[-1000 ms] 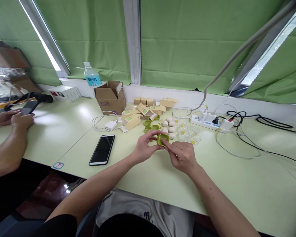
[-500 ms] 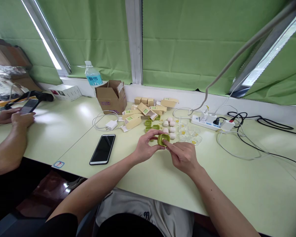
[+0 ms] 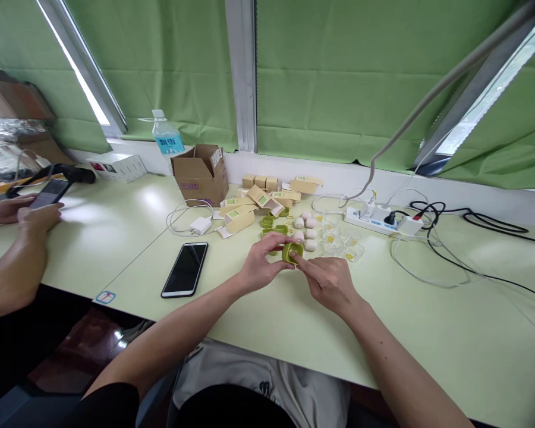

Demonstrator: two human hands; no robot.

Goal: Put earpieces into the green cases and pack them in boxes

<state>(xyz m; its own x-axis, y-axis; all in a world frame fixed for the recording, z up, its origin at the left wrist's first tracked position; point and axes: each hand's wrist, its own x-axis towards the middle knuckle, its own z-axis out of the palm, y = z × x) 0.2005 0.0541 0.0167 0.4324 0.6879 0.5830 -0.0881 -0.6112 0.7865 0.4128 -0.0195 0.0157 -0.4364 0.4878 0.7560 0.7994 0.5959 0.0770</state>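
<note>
My left hand [image 3: 261,263] holds a small olive-green square container [image 3: 293,253] between thumb and fingers, its open side facing me. The index finger of my right hand [image 3: 330,278] reaches into that container, while its other fingers are curled. Just behind lie more green containers [image 3: 267,222], partly hidden by my left hand. Several pale pinkish rounded pieces [image 3: 311,233] stand in rows beside them. To their right are clear plastic covers [image 3: 332,236] with yellow spots.
Opened small cartons [image 3: 239,223] lie behind the containers, near a brown cardboard box [image 3: 201,181]. A smartphone [image 3: 185,269] and white charger [image 3: 200,225] are at left. A power strip [image 3: 374,220] with cables sits at right. Another person's hands [image 3: 38,214] hold a phone at far left.
The green container has tipped slightly, showing more of its inside, and both hands appear a little further left. My right index finger stays inside it.
</note>
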